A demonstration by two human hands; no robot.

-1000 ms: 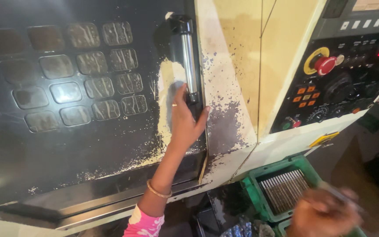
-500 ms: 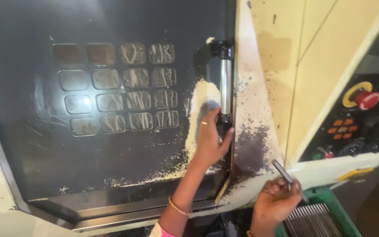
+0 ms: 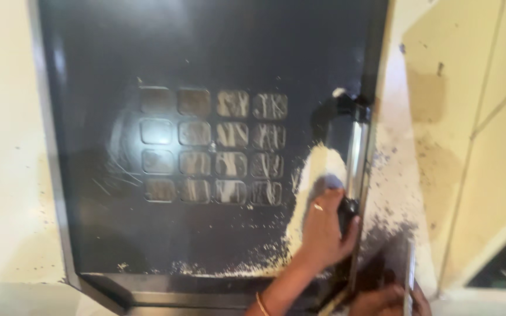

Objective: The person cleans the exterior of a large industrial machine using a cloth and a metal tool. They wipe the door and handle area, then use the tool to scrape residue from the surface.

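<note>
A machine door with a large dark window (image 3: 206,70) fills the view; a grid of rounded squares shows through the glass. A vertical chrome handle (image 3: 355,149) sits at the door's right edge. My left hand (image 3: 323,231), a ring on one finger and a bangle at the wrist, is closed around the lower end of this handle. My right hand (image 3: 389,301) is at the bottom edge, just right of the handle, gripping a thin metal rod (image 3: 409,275) that points upward.
The door's cream frame (image 3: 396,193) is worn and speckled with dark chips beside the handle. A cream machine panel (image 3: 475,146) stands to the right, a cream wall (image 3: 1,175) to the left. Pale residue lies along the window's lower edge (image 3: 235,269).
The view has swung left, so the control panel and green tray are out of frame. My right hand has come up beside the handle with the rod. My left hand stays on the handle.
</note>
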